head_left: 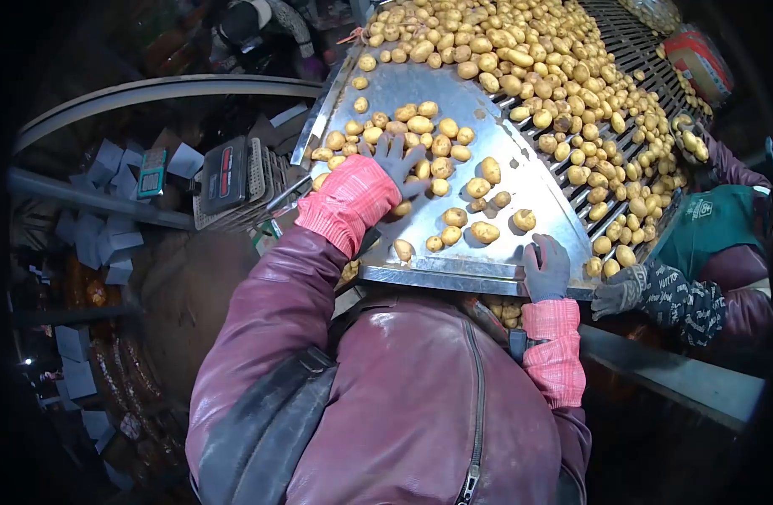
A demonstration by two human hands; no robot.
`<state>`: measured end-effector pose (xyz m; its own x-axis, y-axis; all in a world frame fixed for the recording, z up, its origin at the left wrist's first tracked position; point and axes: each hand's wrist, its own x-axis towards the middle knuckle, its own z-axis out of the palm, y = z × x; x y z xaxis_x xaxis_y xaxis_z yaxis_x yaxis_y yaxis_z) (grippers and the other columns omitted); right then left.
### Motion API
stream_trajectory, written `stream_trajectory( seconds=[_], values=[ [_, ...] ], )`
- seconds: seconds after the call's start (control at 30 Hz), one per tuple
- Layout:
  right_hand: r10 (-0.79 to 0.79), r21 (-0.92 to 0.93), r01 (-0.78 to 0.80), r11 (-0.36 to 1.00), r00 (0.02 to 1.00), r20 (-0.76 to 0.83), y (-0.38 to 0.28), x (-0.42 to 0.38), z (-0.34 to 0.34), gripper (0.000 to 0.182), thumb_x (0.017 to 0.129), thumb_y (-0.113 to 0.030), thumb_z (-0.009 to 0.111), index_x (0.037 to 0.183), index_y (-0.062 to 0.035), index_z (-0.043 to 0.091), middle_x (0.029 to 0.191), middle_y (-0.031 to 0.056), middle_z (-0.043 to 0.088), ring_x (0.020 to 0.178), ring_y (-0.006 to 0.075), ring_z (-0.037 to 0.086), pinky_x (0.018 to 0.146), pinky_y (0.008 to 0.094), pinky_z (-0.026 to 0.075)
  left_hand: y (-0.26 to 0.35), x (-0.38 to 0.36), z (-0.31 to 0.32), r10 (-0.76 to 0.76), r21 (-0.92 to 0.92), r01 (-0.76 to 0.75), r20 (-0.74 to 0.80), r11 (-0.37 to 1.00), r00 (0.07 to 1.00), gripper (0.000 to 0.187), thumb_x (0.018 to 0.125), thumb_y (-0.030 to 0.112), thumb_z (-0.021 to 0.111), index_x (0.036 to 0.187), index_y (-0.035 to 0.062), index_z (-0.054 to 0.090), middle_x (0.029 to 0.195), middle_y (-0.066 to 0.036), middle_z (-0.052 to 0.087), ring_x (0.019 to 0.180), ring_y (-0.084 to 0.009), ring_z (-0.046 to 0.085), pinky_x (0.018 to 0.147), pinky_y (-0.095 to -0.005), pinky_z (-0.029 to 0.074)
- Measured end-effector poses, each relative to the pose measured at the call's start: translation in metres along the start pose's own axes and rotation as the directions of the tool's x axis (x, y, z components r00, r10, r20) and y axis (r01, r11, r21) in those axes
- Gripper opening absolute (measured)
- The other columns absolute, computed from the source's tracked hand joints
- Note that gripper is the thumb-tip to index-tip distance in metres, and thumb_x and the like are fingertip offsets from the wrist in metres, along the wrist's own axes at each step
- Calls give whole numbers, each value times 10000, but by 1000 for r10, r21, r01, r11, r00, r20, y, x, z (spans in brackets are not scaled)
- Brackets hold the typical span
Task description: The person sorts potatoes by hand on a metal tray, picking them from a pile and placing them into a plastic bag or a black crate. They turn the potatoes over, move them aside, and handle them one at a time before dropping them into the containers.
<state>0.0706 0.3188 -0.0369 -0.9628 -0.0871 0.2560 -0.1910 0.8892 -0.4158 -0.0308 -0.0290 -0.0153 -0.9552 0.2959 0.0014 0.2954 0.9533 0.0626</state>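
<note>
My left hand (pixel 393 166), in a grey glove, reaches over the metal sorting table (pixel 386 88) with its fingers spread. It lies among a cluster of loose potatoes (pixel 419 124) and touches some of them; I cannot make out any held in it. At the table's front lip, my right hand (pixel 546 268), also gloved in grey, rests with its fingers pointing forward and slightly apart. Nothing shows in its grasp. Just beyond it sits a single potato (pixel 524 220), and several more lie between my two hands.
A large potato heap (pixel 496 50) covers the back and the slatted rack (pixel 610 34). A co-worker's gloved hand (pixel 620 292) is by the right corner, beside a green apron (pixel 706 231). On the left stand a scale (pixel 225 175) and a curved rail (pixel 176 87). Another person (pixel 256 34) is behind.
</note>
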Motion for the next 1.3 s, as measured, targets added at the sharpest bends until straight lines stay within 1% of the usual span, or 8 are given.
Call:
stream_trajectory(
  seconds=[0.17,0.3,0.57,0.93,1.07,1.17,1.23,1.3],
  values=[
    [5,-18,-5,1000,1000,3,-5,1,-3,224,832,-171,648,1031,-70,635,1007,121,642,946,316,601,855,424,469,-7,-38,1,92,78,-101,113,992,989,832,773,685,555,1479,303,333,1506,-242,281,1349,-506,280,1017,-690,252],
    [24,-16,-24,1000,1000,9,-6,2,-3,214,830,-164,650,1023,-71,643,1001,122,653,948,317,606,858,422,470,-15,-34,-32,127,-211,-45,392,976,911,490,861,512,566,1224,188,623,1115,-186,603,900,-368,618,841,-416,490],
    [78,8,-78,997,997,7,-11,4,-5,194,833,-151,650,1007,-66,656,998,121,660,946,318,608,861,418,472,-45,105,7,85,-296,-78,11,952,996,285,932,200,495,1183,110,596,1220,-177,570,1068,-356,600,887,-418,508],
    [134,-8,-134,991,991,23,-12,4,-3,189,831,-151,655,999,-65,663,985,116,663,934,316,611,852,413,477,-30,97,-4,169,-393,-38,305,919,937,413,820,189,679,1192,125,513,1180,-150,567,1039,-390,603,859,-437,495],
    [155,-6,-155,988,988,2,-12,5,-4,189,833,-151,652,1001,-67,665,978,112,666,915,315,612,832,411,483,-50,86,16,104,-738,-14,76,675,992,376,833,211,670,1184,135,561,923,-92,628,824,-242,654,702,-369,521],
    [174,11,-174,985,985,2,-12,3,-2,187,836,-153,651,1003,-70,667,976,110,667,908,316,613,825,411,485,-78,105,3,-20,-968,236,235,83,972,313,838,225,659,1127,125,596,798,3,594,738,-142,617,649,-287,491],
    [191,27,-192,981,981,22,-14,6,-5,187,838,-156,649,1005,-72,667,976,109,667,908,318,613,826,412,484,-97,135,11,-62,-965,257,254,43,965,267,850,231,635,1087,112,609,824,-9,600,749,-155,615,674,-294,493],
    [188,23,-189,982,982,30,-12,6,-4,185,841,-158,648,1005,-73,667,978,109,666,910,318,613,827,412,484,-101,158,34,-87,-917,137,112,375,990,253,857,246,606,1066,104,616,866,-62,619,767,-210,616,711,-339,502]
  ],
)
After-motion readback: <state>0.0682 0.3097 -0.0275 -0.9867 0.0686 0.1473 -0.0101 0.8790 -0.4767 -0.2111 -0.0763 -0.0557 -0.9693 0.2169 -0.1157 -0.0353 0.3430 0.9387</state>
